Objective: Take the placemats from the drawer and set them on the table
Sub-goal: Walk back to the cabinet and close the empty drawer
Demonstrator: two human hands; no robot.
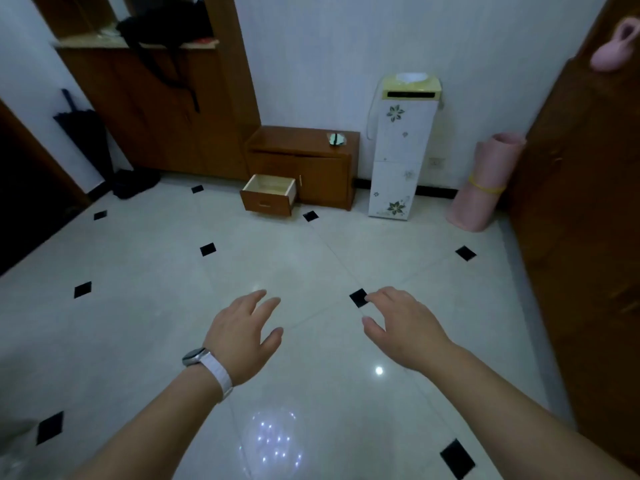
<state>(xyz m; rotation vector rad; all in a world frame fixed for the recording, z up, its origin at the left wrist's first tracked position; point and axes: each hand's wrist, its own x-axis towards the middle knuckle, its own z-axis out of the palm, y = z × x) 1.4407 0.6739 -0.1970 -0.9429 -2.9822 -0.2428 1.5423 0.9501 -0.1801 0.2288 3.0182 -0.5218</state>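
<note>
Two empty hands, left hand (242, 336) and right hand (407, 329), hover with fingers loosely spread over glossy white floor tiles (138, 306). Well beyond them the drawer (268, 197) juts from a low wooden cabinet (304, 161), front facing here. Its contents cannot be made out. Right of the drawer stand a water dispenser (398, 150) and a rolled pink mat (485, 181).

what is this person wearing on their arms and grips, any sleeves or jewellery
Both forearms are bare, with no sleeves in view. The left wrist carries a watch with a round dark face in a silvery case, on a white strap. The right wrist is bare. No rings or gloves show on the left grip or the right grip.
</note>
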